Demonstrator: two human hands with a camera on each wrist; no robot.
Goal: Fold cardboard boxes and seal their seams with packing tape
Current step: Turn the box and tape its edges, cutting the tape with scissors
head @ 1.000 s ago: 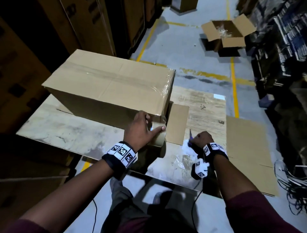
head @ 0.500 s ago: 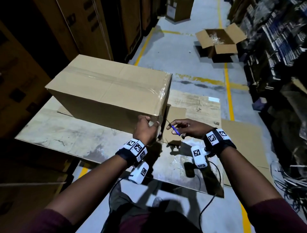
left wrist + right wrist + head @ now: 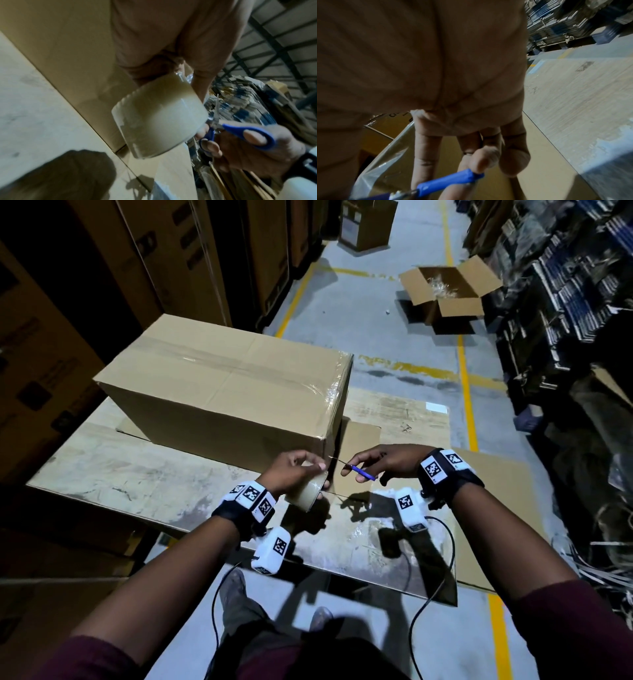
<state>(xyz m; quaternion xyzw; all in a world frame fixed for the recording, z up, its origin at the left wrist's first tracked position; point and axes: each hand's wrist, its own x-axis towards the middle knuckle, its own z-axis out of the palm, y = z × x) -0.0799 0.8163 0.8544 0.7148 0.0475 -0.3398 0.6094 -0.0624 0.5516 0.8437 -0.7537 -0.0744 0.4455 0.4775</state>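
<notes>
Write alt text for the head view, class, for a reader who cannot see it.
A person's left hand holds a roll of packing tape while the right hand points blue-handled scissors toward it, beside the near corner of a taped cardboard box on a worn table. Farther off, an open box sits on the warehouse floor.

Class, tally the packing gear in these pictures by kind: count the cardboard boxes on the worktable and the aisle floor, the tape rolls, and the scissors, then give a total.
Cardboard boxes: 3 (sealed box, open box, far box)
Tape rolls: 1 (tape roll, in left hand)
Scissors: 1 (scissors, in right hand)
Total: 5
</notes>
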